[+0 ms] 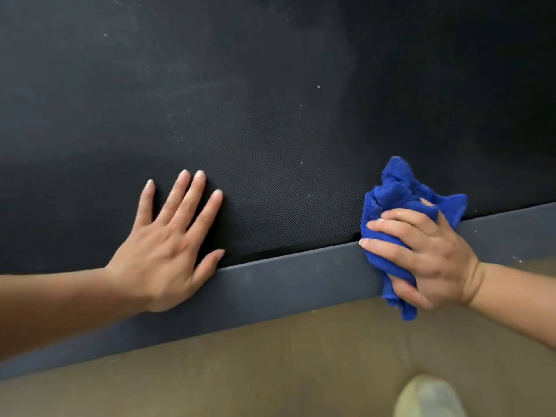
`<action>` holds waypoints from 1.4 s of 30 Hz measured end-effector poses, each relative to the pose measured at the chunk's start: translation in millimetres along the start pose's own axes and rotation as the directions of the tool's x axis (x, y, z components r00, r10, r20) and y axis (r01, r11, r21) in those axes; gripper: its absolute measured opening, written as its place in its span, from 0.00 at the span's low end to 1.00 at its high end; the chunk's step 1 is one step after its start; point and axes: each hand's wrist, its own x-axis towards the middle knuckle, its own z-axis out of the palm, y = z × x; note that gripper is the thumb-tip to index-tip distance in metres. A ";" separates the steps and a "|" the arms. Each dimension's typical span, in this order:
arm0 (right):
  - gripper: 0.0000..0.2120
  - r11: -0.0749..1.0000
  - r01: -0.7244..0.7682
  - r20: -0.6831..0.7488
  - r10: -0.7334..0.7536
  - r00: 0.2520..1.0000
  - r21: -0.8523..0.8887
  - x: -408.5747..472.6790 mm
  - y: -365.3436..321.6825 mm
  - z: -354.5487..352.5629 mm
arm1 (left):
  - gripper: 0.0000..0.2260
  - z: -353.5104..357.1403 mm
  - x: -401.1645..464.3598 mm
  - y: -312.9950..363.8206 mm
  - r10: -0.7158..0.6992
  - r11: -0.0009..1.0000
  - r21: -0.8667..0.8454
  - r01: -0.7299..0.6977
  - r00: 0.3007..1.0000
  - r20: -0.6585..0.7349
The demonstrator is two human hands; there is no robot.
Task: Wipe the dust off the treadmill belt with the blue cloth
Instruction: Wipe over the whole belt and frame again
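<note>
1. The right hand [421,254] has its fingers curled tight round the blue cloth [397,212], thumb hooked underneath, so the cloth is bunched into a wad in the fist.
2. Part of the cloth sticks out beyond the knuckles on the far side and lies on the treadmill belt [270,100]; a tail of it hangs out of the near side of the fist, over the side rail [285,284].
3. The fist sits right on the seam where belt meets rail, on the right of the scene.
4. The left hand [171,245] is released: four fingers straight and spread, lying flat on the belt, thumb stretched along the belt's near edge. The heel of the palm rests on the rail.
5. The two hands are well apart, with a bare stretch of belt between them.
6. The belt is black and finely ribbed, with pale specks and greyish dusty smears scattered over it, thicker toward the far left.
7. Near the rail lies a brownish floor [270,365].
8. A pale blurred shape [427,398], probably a shoe toe, shows at the near right edge.
</note>
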 end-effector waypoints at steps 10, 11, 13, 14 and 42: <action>0.26 0.997 0.017 0.090 -0.010 0.996 -0.076 6.3 -3.9 -5.0 | 0.37 6.5 -4.3 2.5 -0.015 0.999 0.040 0.016 0.999 -0.031; 0.27 0.996 0.047 0.110 -0.039 0.993 -0.075 9.8 -4.5 -6.4 | 0.38 6.2 -4.8 2.1 -0.017 0.998 0.056 0.018 0.999 -0.029; 0.25 0.991 0.112 0.120 -0.104 0.987 -0.069 20.6 -6.4 -6.5 | 0.38 6.2 -6.3 3.8 -0.022 0.996 0.086 0.025 0.999 -0.036; 0.25 0.990 0.124 0.109 -0.116 0.987 -0.064 29.2 -10.3 -6.1 | 0.38 5.8 -6.3 5.2 -0.027 0.995 0.090 0.031 0.999 -0.037; 0.15 0.989 0.091 0.022 -0.089 0.996 -0.118 -98.7 116.2 -43.9 | 0.33 10.5 -0.5 115.9 -0.257 0.966 -0.029 0.256 0.963 -0.076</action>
